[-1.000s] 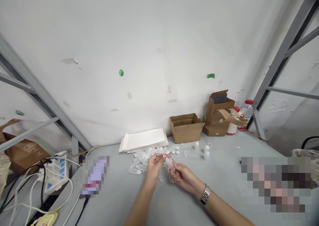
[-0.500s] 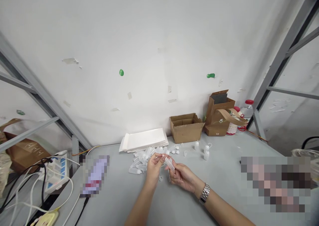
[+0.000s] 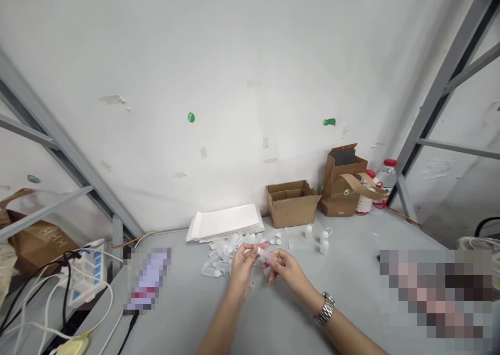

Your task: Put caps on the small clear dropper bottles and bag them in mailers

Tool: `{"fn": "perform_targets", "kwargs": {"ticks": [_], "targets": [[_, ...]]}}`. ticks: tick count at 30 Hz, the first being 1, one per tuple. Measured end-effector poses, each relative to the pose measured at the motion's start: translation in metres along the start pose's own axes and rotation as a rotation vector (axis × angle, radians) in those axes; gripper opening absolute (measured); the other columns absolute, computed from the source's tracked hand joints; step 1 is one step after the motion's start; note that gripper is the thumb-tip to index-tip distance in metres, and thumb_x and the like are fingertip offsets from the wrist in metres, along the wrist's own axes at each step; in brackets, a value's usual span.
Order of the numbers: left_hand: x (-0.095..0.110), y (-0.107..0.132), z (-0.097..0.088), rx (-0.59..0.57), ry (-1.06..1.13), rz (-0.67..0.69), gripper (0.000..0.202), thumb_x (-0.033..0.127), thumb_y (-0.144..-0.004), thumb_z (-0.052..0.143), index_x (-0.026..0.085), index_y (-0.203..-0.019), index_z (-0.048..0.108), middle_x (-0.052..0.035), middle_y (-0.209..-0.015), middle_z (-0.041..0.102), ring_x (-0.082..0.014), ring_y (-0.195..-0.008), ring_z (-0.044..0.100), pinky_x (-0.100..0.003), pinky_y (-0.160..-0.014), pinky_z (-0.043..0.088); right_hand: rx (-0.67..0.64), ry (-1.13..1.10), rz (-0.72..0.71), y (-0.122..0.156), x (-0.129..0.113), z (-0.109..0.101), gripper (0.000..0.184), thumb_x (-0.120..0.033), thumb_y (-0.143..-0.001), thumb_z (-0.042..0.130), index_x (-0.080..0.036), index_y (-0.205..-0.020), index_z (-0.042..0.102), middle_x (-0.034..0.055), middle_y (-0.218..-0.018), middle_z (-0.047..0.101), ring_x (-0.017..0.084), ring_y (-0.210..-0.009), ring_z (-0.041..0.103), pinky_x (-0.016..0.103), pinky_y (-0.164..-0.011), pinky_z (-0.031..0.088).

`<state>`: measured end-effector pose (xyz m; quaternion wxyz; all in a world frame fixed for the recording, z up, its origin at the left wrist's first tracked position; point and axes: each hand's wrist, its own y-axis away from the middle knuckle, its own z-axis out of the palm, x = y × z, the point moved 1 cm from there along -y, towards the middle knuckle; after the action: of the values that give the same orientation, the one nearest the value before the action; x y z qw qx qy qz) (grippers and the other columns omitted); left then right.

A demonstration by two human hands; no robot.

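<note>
Between my two hands is a small translucent squeeze bottle [image 3: 267, 255], tilted nearly flat, its neck toward the left. My left hand [image 3: 244, 266] pinches the neck end with thumb and fingers. Around the bottle's body, the fingers of my right hand [image 3: 287, 269] are closed; a metal watch [image 3: 325, 309] is on that wrist. Just beyond my left hand lies a pile of similar clear bottles [image 3: 222, 251] with caps among them. A small loose ring-shaped piece [image 3: 252, 284] lies on the table below the hands. Several small bottles [image 3: 324, 246] stand upright to the right.
Behind the pile lie white flat packages [image 3: 226, 222]. An open cardboard box [image 3: 295, 211] and a brown paper bag [image 3: 339, 188] stand against the wall. A blurred phone-like item [image 3: 150, 282] is at left, near a power strip [image 3: 88, 274] with cables. Another blurred item [image 3: 433, 292] lies right.
The held bottle has turned from a steep slant to almost level. My right hand has shifted slightly, its fingers gripping the bottle from above. The view has tilted a little.
</note>
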<state>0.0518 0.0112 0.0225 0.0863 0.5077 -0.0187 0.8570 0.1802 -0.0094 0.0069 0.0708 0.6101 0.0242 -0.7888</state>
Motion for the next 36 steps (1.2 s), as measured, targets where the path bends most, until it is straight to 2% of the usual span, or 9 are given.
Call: {"fn": "perform_targets", "kwargs": {"ticks": [2, 5, 9, 15, 20, 25, 28, 32, 36], "targets": [[0.001, -0.001, -0.001, -0.026, 0.010, -0.001, 0.028, 0.036, -0.061, 0.073, 0.019, -0.069, 0.052, -0.0064, -0.082, 0.072, -0.0231, -0.096, 0.063, -0.035, -0.090, 0.039, -0.060, -0.034, 0.050, 0.002, -0.002, 0.002, 0.048, -0.062, -0.062, 0.062, -0.016, -0.070, 0.051, 0.0031, -0.062, 0.066, 0.010, -0.040, 0.053, 0.024, -0.045, 0.036], [0.001, -0.003, -0.005, -0.071, 0.030, 0.000, 0.026, 0.034, -0.062, 0.073, 0.019, -0.070, 0.053, -0.0057, -0.082, 0.072, -0.0220, -0.093, 0.064, -0.035, -0.090, 0.039, -0.158, -0.079, 0.169, 0.005, -0.005, 0.007, 0.055, -0.068, -0.071, 0.047, -0.014, -0.064, 0.053, 0.0015, -0.046, 0.059, 0.007, -0.031, 0.041, 0.021, -0.037, 0.023], [-0.004, -0.006, -0.008, -0.028, 0.025, 0.039, 0.027, 0.033, -0.061, 0.073, 0.019, -0.070, 0.053, -0.0055, -0.081, 0.071, -0.0223, -0.089, 0.065, -0.034, -0.085, 0.043, -0.110, -0.053, 0.166, 0.003, -0.002, 0.008, 0.057, -0.069, -0.072, 0.044, -0.013, -0.066, 0.056, -0.0048, -0.036, 0.047, 0.004, -0.030, 0.029, 0.022, -0.037, 0.014], [-0.010, -0.006, -0.006, 0.045, -0.031, 0.056, 0.029, 0.039, -0.061, 0.072, 0.018, -0.069, 0.053, -0.0081, -0.079, 0.072, -0.0248, -0.091, 0.064, -0.038, -0.088, 0.041, -0.031, 0.048, 0.044, -0.008, 0.014, 0.005, 0.051, -0.065, -0.063, 0.059, -0.018, -0.081, 0.049, -0.0038, -0.052, 0.059, 0.008, -0.036, 0.042, 0.021, -0.041, 0.024], [-0.008, -0.005, -0.004, -0.004, -0.067, 0.054, 0.028, 0.040, -0.063, 0.071, 0.018, -0.072, 0.055, -0.0102, -0.086, 0.072, -0.0259, -0.098, 0.062, -0.041, -0.094, 0.036, -0.022, -0.009, 0.041, -0.007, 0.009, 0.000, 0.047, -0.060, -0.060, 0.066, -0.018, -0.066, 0.047, -0.0031, -0.050, 0.057, 0.006, -0.036, 0.036, 0.022, -0.041, 0.020], [-0.004, 0.001, 0.003, -0.057, -0.091, 0.049, 0.027, 0.040, -0.064, 0.070, 0.019, -0.069, 0.053, -0.0105, -0.088, 0.072, -0.0268, -0.097, 0.062, -0.042, -0.095, 0.036, -0.175, -0.236, 0.161, 0.001, 0.000, 0.000, 0.049, -0.064, -0.071, 0.053, -0.015, -0.067, 0.052, -0.0087, -0.036, 0.040, 0.002, -0.031, 0.020, 0.023, -0.041, 0.018], [-0.006, 0.002, 0.004, -0.017, -0.116, 0.040, 0.027, 0.040, -0.064, 0.070, 0.020, -0.069, 0.053, -0.0104, -0.090, 0.072, -0.0273, -0.097, 0.062, -0.043, -0.093, 0.037, -0.120, -0.147, 0.151, 0.001, 0.003, 0.000, 0.055, -0.069, -0.074, 0.043, -0.015, -0.068, 0.052, -0.0097, -0.033, 0.035, 0.003, -0.030, 0.019, 0.023, -0.040, 0.016], [-0.009, -0.002, -0.001, 0.056, -0.119, 0.060, 0.027, 0.039, -0.063, 0.070, 0.019, -0.069, 0.053, -0.0089, -0.088, 0.072, -0.0261, -0.099, 0.061, -0.040, -0.093, 0.037, -0.026, 0.038, 0.065, -0.002, 0.007, 0.000, 0.053, -0.070, -0.068, 0.049, -0.018, -0.080, 0.048, -0.0075, -0.046, 0.049, 0.005, -0.033, 0.031, 0.022, -0.038, 0.018], [-0.009, -0.005, -0.005, 0.080, -0.120, 0.058, 0.027, 0.038, -0.061, 0.072, 0.019, -0.067, 0.054, -0.0091, -0.088, 0.072, -0.0267, -0.098, 0.062, -0.040, -0.093, 0.038, -0.105, 0.079, 0.015, -0.001, 0.007, -0.001, 0.047, -0.063, -0.066, 0.059, -0.020, -0.079, 0.044, -0.0051, -0.060, 0.057, 0.005, -0.035, 0.039, 0.021, -0.039, 0.024]]}}
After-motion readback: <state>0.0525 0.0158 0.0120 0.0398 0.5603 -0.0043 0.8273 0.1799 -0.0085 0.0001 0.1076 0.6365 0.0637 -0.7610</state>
